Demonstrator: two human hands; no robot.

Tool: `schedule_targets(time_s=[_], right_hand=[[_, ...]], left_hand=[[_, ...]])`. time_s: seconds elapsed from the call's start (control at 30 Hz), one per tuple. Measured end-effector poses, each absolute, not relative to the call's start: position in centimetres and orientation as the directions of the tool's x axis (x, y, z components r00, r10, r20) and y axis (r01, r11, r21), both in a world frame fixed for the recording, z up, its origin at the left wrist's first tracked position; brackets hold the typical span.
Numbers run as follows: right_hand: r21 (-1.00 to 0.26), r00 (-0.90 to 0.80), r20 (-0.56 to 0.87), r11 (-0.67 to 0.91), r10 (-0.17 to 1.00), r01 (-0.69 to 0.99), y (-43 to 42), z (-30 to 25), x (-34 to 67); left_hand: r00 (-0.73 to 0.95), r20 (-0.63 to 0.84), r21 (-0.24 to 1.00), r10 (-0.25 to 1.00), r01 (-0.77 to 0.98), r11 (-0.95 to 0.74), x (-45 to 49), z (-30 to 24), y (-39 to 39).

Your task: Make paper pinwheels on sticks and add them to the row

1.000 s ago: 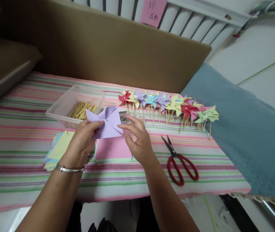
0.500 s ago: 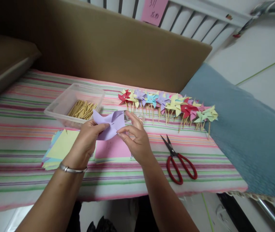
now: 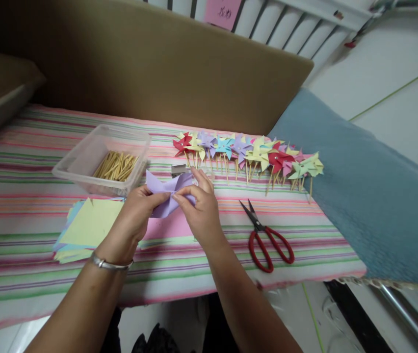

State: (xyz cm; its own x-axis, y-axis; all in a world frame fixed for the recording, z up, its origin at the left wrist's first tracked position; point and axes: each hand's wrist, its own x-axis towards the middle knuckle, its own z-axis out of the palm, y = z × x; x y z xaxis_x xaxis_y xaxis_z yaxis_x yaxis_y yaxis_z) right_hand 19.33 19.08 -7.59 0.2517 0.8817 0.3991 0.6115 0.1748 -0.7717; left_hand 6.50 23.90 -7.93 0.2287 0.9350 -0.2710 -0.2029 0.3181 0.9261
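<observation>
A cut square of purple paper (image 3: pixel 167 193) is folded between both hands above the striped table. My left hand (image 3: pixel 131 218) pinches its left side; a silver bangle sits on that wrist. My right hand (image 3: pixel 199 211) pinches the folded corners together at the paper's middle. Under the hands lies a pink paper square (image 3: pixel 168 228). A stack of coloured paper squares (image 3: pixel 87 228), yellow on top, lies just left of my left hand.
A clear plastic tub (image 3: pixel 84 159) of wooden sticks stands behind the left hand. A row of finished paper pinwheels (image 3: pixel 248 152) lies behind the right hand. Red-handled scissors (image 3: pixel 266 235) lie to the right. A small metal box (image 3: pixel 177 169) sits beyond the paper. A brown board (image 3: pixel 157 63) backs the table.
The purple paper went from nearly flat to folded inward, its corners brought to the middle. Both hands closed in on each other. The view shifted slightly down.
</observation>
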Motion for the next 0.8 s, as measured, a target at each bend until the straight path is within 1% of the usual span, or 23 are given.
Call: schedule_targets(time_s=[0.37, 0.57, 0.73, 0.8], right_hand=[[-0.774, 0.258, 0.383, 0.156, 0.887, 0.613, 19.14, -7.60, 19.23], [-0.780, 0.272, 0.371, 0.140, 0.888, 0.610, 19.16, -7.64, 19.29], [-0.784, 0.305, 0.356, 0.105, 0.883, 0.612, 19.20, -7.71, 19.19], [-0.774, 0.316, 0.359, 0.091, 0.878, 0.626, 19.26, -7.84, 19.04]], left_hand=[[0.250, -0.340, 0.890, 0.906, -0.226, 0.397, 6.55, -7.53, 23.70], [0.286, -0.295, 0.907, 0.912, -0.215, 0.361, 6.44, -7.63, 23.86], [0.332, -0.305, 0.891, 0.893, -0.232, 0.390, 6.40, -7.68, 23.91], [0.325, -0.304, 0.890, 0.896, -0.239, 0.389, 6.44, -7.85, 23.92]])
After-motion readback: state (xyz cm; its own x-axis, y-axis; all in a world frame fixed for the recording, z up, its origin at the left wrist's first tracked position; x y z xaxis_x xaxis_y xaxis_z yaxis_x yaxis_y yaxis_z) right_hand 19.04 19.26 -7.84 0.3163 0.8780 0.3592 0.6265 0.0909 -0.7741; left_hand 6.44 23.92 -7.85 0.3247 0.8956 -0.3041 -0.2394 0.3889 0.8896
